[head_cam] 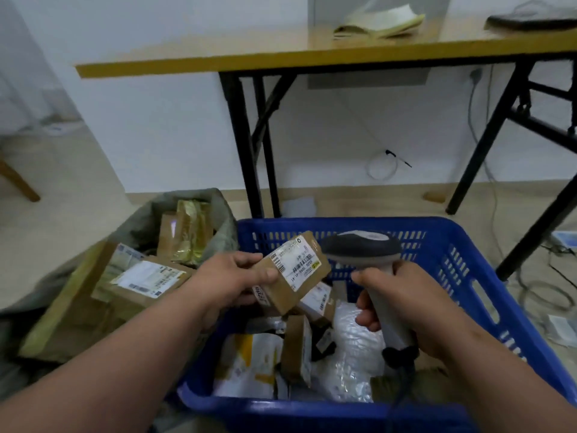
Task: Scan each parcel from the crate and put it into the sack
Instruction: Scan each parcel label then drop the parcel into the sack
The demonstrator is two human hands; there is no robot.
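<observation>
Right now the left hand (pixel 237 276) grips the small parcel (pixel 293 273) above the crate (pixel 468 264), label tilted toward the scanner (pixel 371 276) clasped in the right hand (pixel 406 304) just beside it, sack (pixel 140 226) lying leftward.

Sack (pixel 142 223) mouth open leftward, parcels (pixel 146 281) piled inside, crate (pixel 487 276) wall between

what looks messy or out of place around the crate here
Little stands out. The parcels in the blue crate lie jumbled, one small box standing on edge. Loose cables trail on the floor to the crate's right. The sack on the left sags open, with boxes piled inside.
</observation>
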